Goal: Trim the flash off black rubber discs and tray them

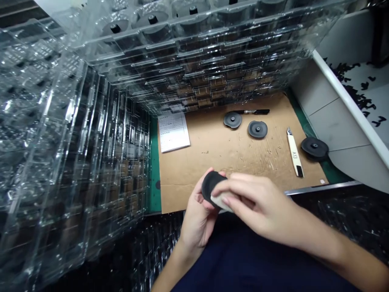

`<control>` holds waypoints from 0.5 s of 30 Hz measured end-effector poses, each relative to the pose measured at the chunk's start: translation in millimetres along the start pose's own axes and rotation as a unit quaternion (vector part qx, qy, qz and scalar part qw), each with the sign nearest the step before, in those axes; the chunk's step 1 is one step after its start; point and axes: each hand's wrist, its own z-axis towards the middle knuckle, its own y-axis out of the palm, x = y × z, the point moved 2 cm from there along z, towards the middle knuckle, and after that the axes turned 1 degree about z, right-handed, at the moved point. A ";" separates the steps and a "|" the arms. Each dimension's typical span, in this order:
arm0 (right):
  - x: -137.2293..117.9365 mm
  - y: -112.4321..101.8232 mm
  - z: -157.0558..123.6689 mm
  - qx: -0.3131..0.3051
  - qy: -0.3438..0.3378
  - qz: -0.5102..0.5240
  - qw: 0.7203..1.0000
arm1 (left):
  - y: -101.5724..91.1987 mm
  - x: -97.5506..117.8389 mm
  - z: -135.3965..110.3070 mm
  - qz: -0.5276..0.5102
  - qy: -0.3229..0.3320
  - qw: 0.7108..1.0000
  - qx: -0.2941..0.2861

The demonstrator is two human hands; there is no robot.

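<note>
2 hands hold low at bottom centre of my frame: my left hand (197,219) cups a black disc (211,185), fingers curled behind its rim, and my right hand (252,202), stretched in from the lower right, pinches narrow on a pale pad (221,201) against the disc's face. That disc, tilted on edge, sits nearer my left palm. 3 similar discs (257,129) lie above on a cardboard sheet (243,156).
</note>
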 end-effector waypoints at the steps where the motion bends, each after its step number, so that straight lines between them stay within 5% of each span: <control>1: 0.0 -1.0 1.4 0.028 -0.008 -0.013 0.999 | 1.6 0.2 -0.1 -0.001 0.007 1.000 -0.002; 4: -1.7 -3.4 -2.7 0.114 -0.072 -0.030 0.990 | 6.8 2.8 -1.8 0.003 0.009 1.000 -0.024; 7: -0.6 -7.6 -19.4 0.037 -0.099 0.015 0.994 | 8.9 8.5 -5.1 -0.011 -0.001 0.998 -0.055; 10: 4.7 -20.8 -35.2 -0.012 -0.039 0.009 0.999 | 10.8 10.3 -6.9 -0.018 -0.003 0.997 -0.069; 13: 6.4 -32.5 -35.6 0.062 0.005 -0.082 0.995 | 17.8 5.8 -7.1 -0.003 -0.002 0.998 -0.062; 15: 3.1 -33.5 -27.5 0.103 -0.065 -0.134 0.983 | 22.9 2.9 -7.8 0.028 -0.007 0.999 -0.043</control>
